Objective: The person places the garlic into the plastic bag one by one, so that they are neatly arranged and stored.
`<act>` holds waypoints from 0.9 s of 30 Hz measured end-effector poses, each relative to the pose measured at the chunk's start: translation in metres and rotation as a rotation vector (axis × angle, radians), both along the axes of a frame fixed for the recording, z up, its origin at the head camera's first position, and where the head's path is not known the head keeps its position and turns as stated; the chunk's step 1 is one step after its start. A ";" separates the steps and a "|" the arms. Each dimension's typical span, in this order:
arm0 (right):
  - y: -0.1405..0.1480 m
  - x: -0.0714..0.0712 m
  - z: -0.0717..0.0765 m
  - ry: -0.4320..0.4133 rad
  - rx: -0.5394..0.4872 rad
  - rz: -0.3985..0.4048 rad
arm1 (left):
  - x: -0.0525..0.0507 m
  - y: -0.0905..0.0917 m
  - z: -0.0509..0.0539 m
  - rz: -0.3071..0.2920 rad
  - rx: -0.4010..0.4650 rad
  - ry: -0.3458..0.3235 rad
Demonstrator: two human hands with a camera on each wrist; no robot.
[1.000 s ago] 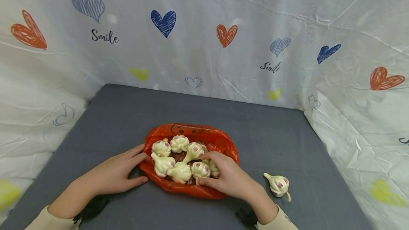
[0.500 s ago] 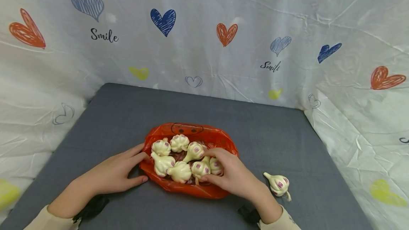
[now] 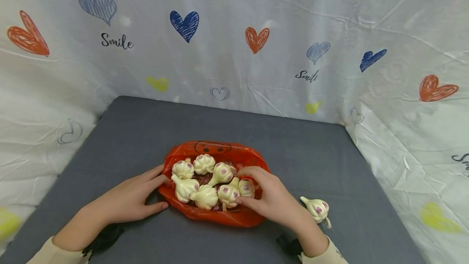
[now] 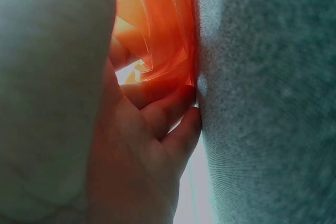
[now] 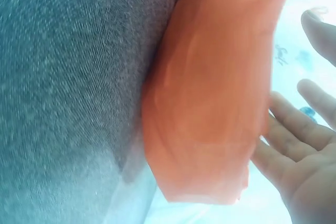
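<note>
A red plastic bag point(image 3: 205, 215) lies with its mouth up, filled with several whitish, purple-marked garlic bulbs point(image 3: 204, 197). At its left side, my left hand point(image 3: 135, 196) rests its relaxed fingers against the bag, thumb apart. In the left wrist view, the fingers point(image 4: 152, 114) lie along the bag's wall point(image 4: 152, 24). Over the bag's right end, my right hand point(image 3: 272, 196) has its fingers spread above a garlic bulb point(image 3: 246, 188), pinching nothing. The right wrist view shows that hand point(image 5: 304, 161) spread beside the bag's side point(image 5: 210, 87).
A single garlic bulb point(image 3: 316, 209) lies on the grey tabletop point(image 3: 311, 162), right of the bag and near my right forearm. White curtains point(image 3: 220, 64) printed with hearts hang behind the table and along both sides.
My right hand has drawn a little to the right and its fingers have spread off the garlic, showing more of the rightmost bulb. The left hand keeps its place at the bag.
</note>
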State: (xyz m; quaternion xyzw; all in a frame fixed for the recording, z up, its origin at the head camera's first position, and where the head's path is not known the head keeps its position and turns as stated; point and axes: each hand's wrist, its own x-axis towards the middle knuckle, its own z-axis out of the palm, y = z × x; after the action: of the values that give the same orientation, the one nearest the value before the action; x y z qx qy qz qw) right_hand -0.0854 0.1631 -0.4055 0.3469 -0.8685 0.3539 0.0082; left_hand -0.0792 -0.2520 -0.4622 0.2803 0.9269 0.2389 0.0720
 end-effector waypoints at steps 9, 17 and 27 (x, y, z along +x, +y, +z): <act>0.009 0.005 0.009 0.021 0.004 -0.054 | 0.000 0.000 0.001 -0.011 0.002 0.015; 0.017 0.009 0.014 0.061 0.025 -0.102 | 0.002 0.001 0.002 -0.008 0.000 0.019; 0.033 0.012 0.015 0.079 0.025 -0.161 | 0.001 0.002 0.004 -0.014 0.005 0.023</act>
State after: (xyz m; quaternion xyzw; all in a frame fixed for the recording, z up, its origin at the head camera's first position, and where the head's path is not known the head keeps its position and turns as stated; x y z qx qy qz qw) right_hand -0.0738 0.1960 -0.3901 0.2898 -0.8969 0.3273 0.0663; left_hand -0.0782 -0.2501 -0.4586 0.2897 0.9251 0.2373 0.0624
